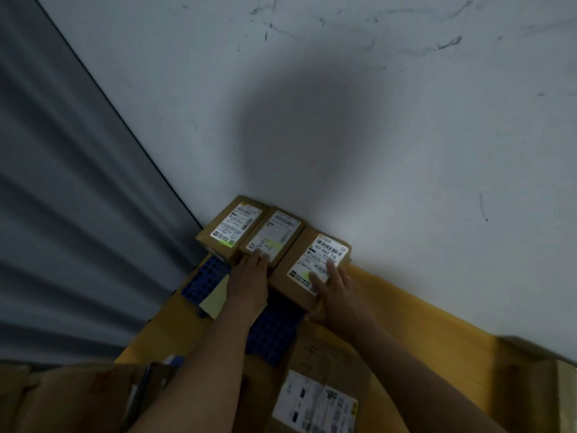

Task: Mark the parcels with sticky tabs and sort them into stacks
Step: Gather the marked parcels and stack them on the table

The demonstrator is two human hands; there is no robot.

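Three small brown parcels stand side by side against the white wall. The left parcel [232, 228] carries a white label with a green mark. The middle parcel [274, 235] has "3-1" handwritten on its label, and my left hand [251, 273] lies flat with its fingertips on that parcel's near edge. My right hand [332, 289] presses flat on the label of the right parcel [312, 260], thumb wrapped around its near side. A pale yellow sticky pad [215, 300] lies just left of my left wrist.
The parcels rest on a blue grid pallet [207, 276] over a yellow surface [406, 307]. A larger labelled box [315, 401] sits near me at the bottom centre. More cardboard [62, 398] is at the bottom left. A grey ribbed shutter [62, 214] fills the left.
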